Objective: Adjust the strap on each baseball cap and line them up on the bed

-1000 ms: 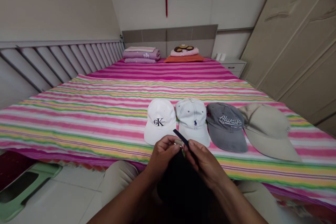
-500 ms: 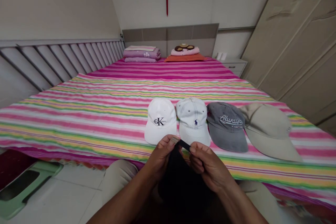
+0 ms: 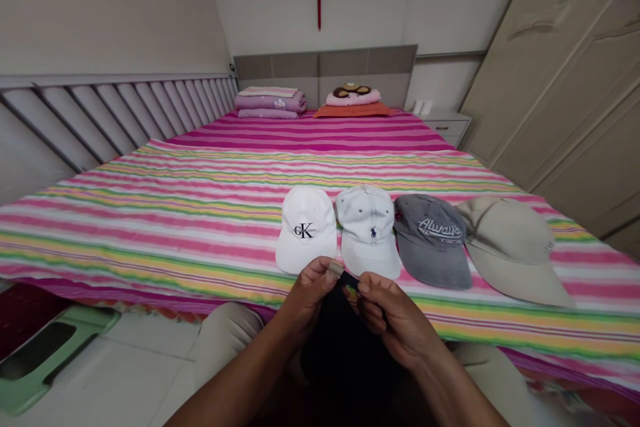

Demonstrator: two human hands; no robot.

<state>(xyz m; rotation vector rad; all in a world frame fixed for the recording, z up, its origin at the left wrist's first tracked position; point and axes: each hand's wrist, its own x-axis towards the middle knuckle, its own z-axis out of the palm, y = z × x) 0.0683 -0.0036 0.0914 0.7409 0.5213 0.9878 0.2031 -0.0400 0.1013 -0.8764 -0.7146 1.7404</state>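
A black cap [image 3: 345, 353] hangs between my two hands, low in the head view, its dark body blending into the shadow below. My left hand [image 3: 313, 297] pinches one end of its back strap [image 3: 349, 279] at a pale buckle [image 3: 336, 269]. Closed on the strap's other side is my right hand [image 3: 387, 307]. Just beyond my hands lie a white cap [image 3: 306, 230] with CK letters, a pale blue-grey cap [image 3: 367, 227] with a small dark emblem, a grey cap [image 3: 433, 240] reading Always, and a beige cap [image 3: 515, 247], side by side.
The caps rest on a bed [image 3: 165, 213] with a striped cover. Folded bedding [image 3: 270, 103] and pillows [image 3: 353, 103] sit by the headboard. A metal railing [image 3: 125, 113] runs along the left, and a green stool [image 3: 60, 353] stands on the floor.
The strap between my fingers has turned slightly and its ends sit a little closer, so more of the pale buckle shows. The caps on the bed have stayed put.
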